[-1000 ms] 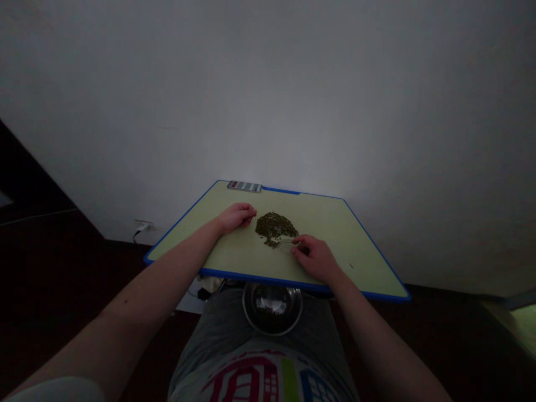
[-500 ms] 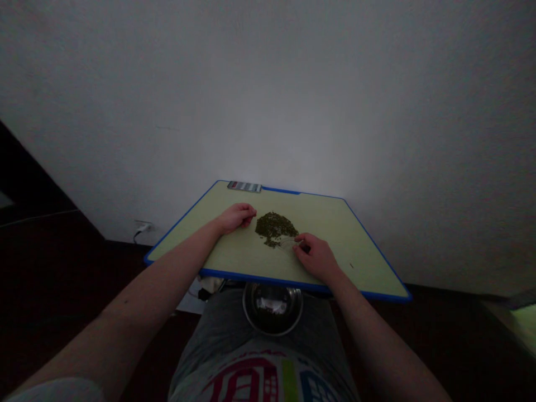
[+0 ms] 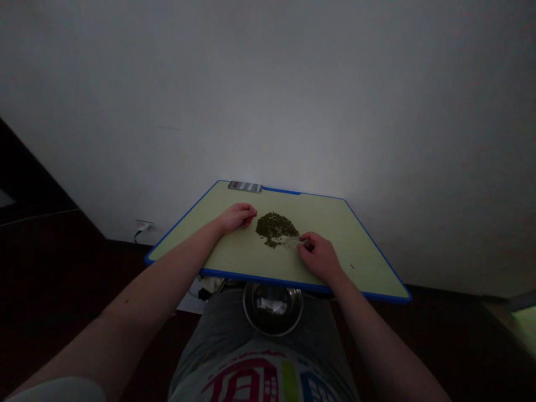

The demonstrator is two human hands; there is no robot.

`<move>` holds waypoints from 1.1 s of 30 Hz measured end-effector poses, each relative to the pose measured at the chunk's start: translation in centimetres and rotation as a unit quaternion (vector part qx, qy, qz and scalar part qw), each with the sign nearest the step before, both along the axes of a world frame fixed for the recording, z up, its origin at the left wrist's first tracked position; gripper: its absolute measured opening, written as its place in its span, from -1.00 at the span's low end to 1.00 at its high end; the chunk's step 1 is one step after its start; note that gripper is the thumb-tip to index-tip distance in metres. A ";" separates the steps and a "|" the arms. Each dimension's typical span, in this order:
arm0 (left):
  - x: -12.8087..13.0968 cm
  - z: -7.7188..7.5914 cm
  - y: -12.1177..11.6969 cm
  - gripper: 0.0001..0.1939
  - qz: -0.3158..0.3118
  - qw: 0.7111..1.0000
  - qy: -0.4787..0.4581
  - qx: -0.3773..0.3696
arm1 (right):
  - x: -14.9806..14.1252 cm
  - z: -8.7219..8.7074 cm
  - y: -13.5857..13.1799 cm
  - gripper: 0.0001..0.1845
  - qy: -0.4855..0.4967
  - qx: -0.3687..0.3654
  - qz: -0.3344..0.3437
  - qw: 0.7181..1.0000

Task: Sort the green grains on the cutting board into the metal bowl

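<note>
A heap of small dark green grains, like mung beans [image 3: 275, 224], lies on a pale yellow board [image 3: 234, 258] with a blue rim. My left hand [image 3: 238, 217] rests on the board just left of the heap, fingers curled and thumb pressed to the forefinger; whatever might be between them is too small to see. To the heap's lower right, my right hand [image 3: 319, 255] pinches the edge of a clear, thin, curved piece [image 3: 291, 242], perhaps a plastic lid or dish. That piece touches or nearly touches the loose grains at the heap's near side.
A shiny metal bowl [image 3: 273, 312] sits on my lap below the board's front edge, with dark bits inside. A phone [image 3: 245, 186] lies at the far left edge. One small reddish sliver [image 3: 352, 266] is at the right. Behind stands a wall [image 3: 293, 100] with a plug [image 3: 143, 226].
My right hand has shifted slightly right with the clear piece, away from the heap. My left hand stays in place.
</note>
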State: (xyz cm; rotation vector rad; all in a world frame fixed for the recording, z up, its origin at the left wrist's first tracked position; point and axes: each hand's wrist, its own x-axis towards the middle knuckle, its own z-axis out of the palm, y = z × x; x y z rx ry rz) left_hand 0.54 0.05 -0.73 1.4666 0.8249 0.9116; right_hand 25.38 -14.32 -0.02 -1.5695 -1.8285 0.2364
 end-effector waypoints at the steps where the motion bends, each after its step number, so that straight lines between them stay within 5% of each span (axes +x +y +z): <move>1: 0.0 0.0 0.0 -0.82 0.001 1.000 0.000 -0.001 | 0.0 0.0 0.0 -0.84 0.002 0.000 -0.001 1.000; 15: -0.1 -0.1 0.2 -0.82 -0.005 1.000 0.000 0.003 | 0.1 -0.2 0.3 -0.80 -0.001 0.007 -0.038 0.999; 33: 0.0 0.0 0.0 -0.81 -0.009 1.000 0.002 0.013 | 0.5 -0.4 0.4 -0.85 -0.012 -0.002 0.006 1.000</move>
